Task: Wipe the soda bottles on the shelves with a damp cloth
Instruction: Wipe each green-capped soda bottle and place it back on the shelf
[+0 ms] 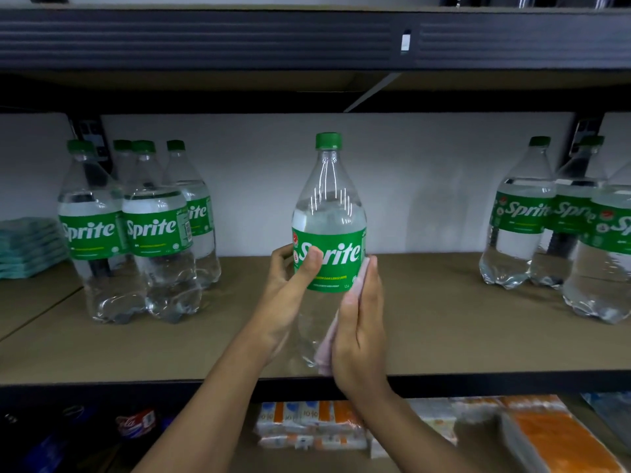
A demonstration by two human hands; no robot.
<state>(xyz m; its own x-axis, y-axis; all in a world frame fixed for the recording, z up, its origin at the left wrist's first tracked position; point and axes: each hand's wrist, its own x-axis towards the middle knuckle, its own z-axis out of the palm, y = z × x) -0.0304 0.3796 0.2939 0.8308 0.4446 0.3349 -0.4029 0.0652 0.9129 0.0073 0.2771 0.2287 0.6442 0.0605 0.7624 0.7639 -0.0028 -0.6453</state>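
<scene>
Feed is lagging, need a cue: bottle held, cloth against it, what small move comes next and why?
Probably slide the cloth up the bottle: the right hand presses it against the lower half only, while the left hand grips the label.

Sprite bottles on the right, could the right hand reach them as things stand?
Probably yes: bare shelf lies between the right hand and the right bottles, though it presses a cloth against the middle bottle.

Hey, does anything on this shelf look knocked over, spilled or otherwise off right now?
Nothing stands out. The held Sprite bottle is upright, left hand gripping its label, right hand pressing the cloth to its side. The left bottles and right bottles stand upright, caps on; the shelf shows no spill.
</scene>
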